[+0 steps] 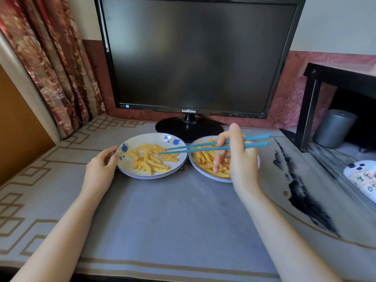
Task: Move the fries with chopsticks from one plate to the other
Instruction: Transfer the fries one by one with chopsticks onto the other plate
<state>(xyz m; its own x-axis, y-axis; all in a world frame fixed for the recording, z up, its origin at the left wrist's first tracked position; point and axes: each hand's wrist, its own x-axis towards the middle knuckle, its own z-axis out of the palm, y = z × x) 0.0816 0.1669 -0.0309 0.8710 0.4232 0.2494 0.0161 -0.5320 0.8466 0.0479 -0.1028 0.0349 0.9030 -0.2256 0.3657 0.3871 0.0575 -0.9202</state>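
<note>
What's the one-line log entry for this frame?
left hand: holds left plate rim | right hand: grips chopsticks | tips: among fries on left plate | right plate: more fries

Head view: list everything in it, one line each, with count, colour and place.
monitor: one, black, screen dark, back centre
curtain: one, red floral, back left
table cover: one, grey with tan border, under everything
shelf: one, black, right
canister: one, grey, under the shelf
white object: one, with writing, far right; kind unclear
left plate: one, cream with blue flowers, before the monitor
right plate: one, blue-rimmed, beside the left plate
left fries: a pile, yellow, on the left plate
right fries: a pile, yellow, on the right plate
chopsticks: two, teal, tips over the left fries
left hand: one, holds the left plate's rim
right hand: one, holds the chopsticks
</note>
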